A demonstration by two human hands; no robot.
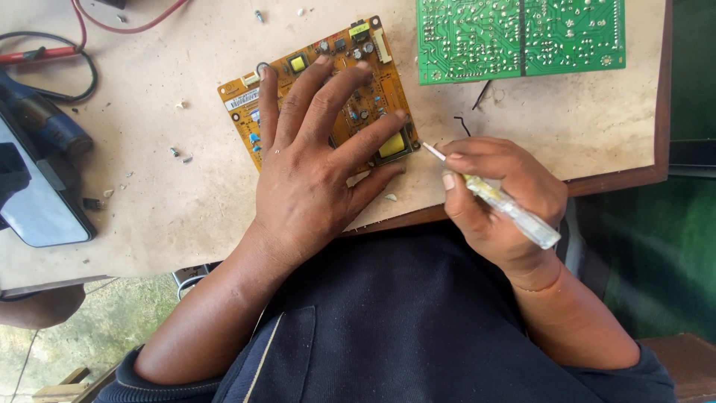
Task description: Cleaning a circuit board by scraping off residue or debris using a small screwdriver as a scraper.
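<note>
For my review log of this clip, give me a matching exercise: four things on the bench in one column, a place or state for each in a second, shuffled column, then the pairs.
Things:
1. yellow circuit board
2. green circuit board
3. screwdriver
4. phone

Places or states:
A. at the table's left edge, screen up
B. pressed flat under the left hand
C. held in the right hand
D. at the table's far edge, solder side up

Pairs: 1-B, 2-D, 3-C, 4-A

Clear glossy plastic screwdriver handle (pixel 514 211), metal tip; matt, scuffed wooden table (pixel 186 201).
</note>
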